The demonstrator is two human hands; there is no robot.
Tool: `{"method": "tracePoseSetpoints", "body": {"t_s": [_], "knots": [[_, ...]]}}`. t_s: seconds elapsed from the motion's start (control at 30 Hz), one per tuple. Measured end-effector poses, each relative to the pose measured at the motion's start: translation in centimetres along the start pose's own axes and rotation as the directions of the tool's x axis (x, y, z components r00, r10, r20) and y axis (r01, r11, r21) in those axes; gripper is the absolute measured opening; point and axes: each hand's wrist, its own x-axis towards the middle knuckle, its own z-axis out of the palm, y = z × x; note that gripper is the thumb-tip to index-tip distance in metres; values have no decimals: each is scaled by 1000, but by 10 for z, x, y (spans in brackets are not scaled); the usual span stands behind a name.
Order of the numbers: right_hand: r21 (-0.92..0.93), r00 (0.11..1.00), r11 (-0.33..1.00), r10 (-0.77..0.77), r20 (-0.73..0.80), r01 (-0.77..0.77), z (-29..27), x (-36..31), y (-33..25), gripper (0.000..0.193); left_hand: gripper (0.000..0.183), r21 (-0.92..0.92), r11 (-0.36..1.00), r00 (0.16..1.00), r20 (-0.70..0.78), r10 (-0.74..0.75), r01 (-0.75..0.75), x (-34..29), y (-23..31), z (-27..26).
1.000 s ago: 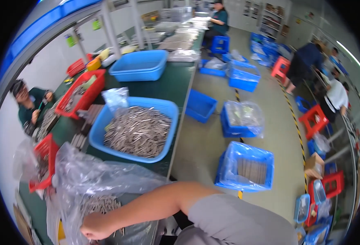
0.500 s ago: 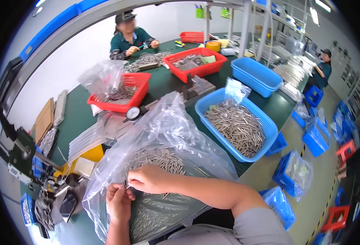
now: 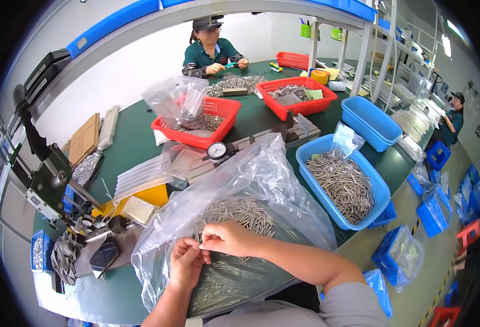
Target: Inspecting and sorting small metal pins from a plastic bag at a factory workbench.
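My left hand (image 3: 187, 262) is closed, thumb and fingertips pinched together over the near part of a clear plastic sheet or bag. Fingertips touching it, my right hand (image 3: 226, 238) comes in from the right, also in a pinch. A tiny light sliver shows where they meet; it looks like the end of a short metal pin (image 3: 200, 246), mostly hidden by the fingers. Just beyond the hands, a heap of short grey metal pins (image 3: 245, 213) lies on the clear plastic bag (image 3: 240, 173), which spreads over the green table.
A blue basket (image 3: 380, 188) full of similar pins stands at right, with an empty blue basket (image 3: 372, 122) behind. Red baskets (image 3: 231, 117) of small parts sit farther back, near a dial gauge (image 3: 216, 151). A lever press (image 3: 49, 158) stands left. A co-worker (image 3: 212, 49) sits across the table.
The whole view has swung left, so everything sits farther right in the picture. Both hands stay pinched together in front of the pin heap.
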Motion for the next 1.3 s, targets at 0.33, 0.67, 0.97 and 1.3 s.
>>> {"method": "tracePoseSetpoints", "body": {"t_s": [0.33,0.67,0.97,1.3], "knots": [[37,999,999,22,36,-23,-2,1,-2,17,3,-58,998,999,9,-35,36,-1,0,6],[121,986,982,131,103,-143,-6,-1,1,17,3,-82,994,997,-13,-78,77,-4,-4,7],[93,984,981,164,63,-169,-14,0,-3,17,4,-53,998,994,-111,18,-24,-5,3,5],[-308,937,936,-251,-242,171,-36,-29,-91,13,3,51,997,997,-37,66,-64,1,6,6]]}}
